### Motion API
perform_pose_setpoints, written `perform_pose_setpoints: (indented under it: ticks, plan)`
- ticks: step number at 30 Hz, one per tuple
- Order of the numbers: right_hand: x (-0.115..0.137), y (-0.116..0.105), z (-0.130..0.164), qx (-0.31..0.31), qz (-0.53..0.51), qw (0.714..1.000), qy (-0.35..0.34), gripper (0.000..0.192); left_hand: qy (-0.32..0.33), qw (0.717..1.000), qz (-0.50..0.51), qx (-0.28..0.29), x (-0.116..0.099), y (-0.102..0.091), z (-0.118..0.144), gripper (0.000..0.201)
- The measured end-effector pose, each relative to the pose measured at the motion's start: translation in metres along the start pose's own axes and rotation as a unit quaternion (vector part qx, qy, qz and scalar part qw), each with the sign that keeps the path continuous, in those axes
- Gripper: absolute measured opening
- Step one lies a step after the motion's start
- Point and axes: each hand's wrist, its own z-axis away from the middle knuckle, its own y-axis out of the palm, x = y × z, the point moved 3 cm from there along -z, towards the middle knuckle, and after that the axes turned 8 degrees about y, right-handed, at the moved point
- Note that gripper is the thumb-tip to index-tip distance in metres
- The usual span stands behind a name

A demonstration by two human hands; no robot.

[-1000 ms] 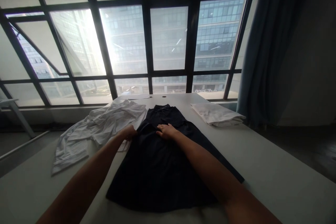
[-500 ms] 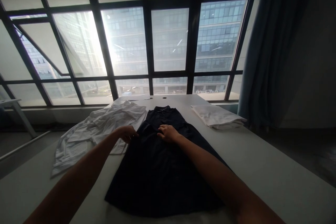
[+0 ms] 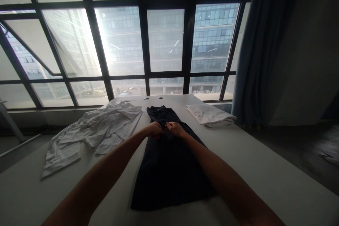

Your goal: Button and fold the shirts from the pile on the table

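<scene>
A dark collared dress [image 3: 172,173] lies lengthwise on the white table, its collar toward the window and its wide hem toward me. Its left side is folded inward over the middle. My left hand [image 3: 155,130] is closed on the dress fabric near the middle of the upper part. Just to its right, my right hand [image 3: 175,129] has its fingers curled in a pinch on the same cloth. The two hands are close together but apart. The fabric between the fingertips is too dark to make out in detail.
Left of the dress lies a rumpled white garment [image 3: 103,123]. A folded white cloth [image 3: 210,114] rests to the right on the table [image 3: 254,169]. Beyond the table stand large windows, with a blue curtain [image 3: 261,60] at the right.
My left hand has moved right, bringing the dress's left side inward, so the dress is narrower. My right hand has gone from lying spread on the cloth to curled fingers. The view has shifted slightly right.
</scene>
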Motion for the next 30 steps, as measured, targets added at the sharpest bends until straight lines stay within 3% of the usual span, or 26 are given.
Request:
perform_pose_setpoints:
  ticks: [2, 5, 10, 14, 18, 22, 25, 28, 30]
  plan:
    - [-0.008, -0.002, 0.004, 0.016, -0.012, 1.0, -0.001, 0.035, -0.012, 1.0, 0.009, 0.025, 0.003, 0.015, -0.004, 0.017]
    - [-0.01, -0.003, 0.012, 0.04, 0.005, 0.999, -0.018, 0.032, 0.009, 0.999, 0.036, 0.02, 0.011, 0.016, -0.007, 0.021]
    - [0.009, 0.0, 0.026, 0.029, 0.031, 0.999, -0.02, 0.04, 0.013, 0.993, 0.082, -0.083, 0.045, -0.022, -0.017, 0.019]
    - [0.035, 0.008, 0.034, 0.068, 0.179, 0.981, 0.01, 0.05, -0.01, 0.981, 0.082, -0.177, 0.081, -0.052, -0.036, 0.019]
    - [0.056, 0.009, 0.023, 0.132, 0.28, 0.95, 0.042, 0.043, -0.055, 0.973, 0.081, -0.21, 0.105, -0.071, -0.067, 0.03]
    - [0.072, 0.007, -0.004, 0.085, 0.267, 0.96, 0.022, 0.057, -0.095, 0.966, 0.094, -0.221, 0.112, -0.086, -0.109, 0.041]
    - [0.075, 0.018, -0.019, 0.077, 0.267, 0.961, -0.004, 0.067, -0.121, 0.964, 0.092, -0.219, 0.114, -0.093, -0.14, 0.044]
    - [0.069, 0.032, -0.024, 0.066, 0.251, 0.966, -0.014, 0.062, -0.123, 0.967, 0.072, -0.211, 0.115, -0.097, -0.166, 0.041]
    - [0.061, 0.04, -0.026, 0.05, 0.236, 0.97, -0.02, 0.052, -0.089, 0.974, 0.053, -0.199, 0.115, -0.1, -0.179, 0.033]
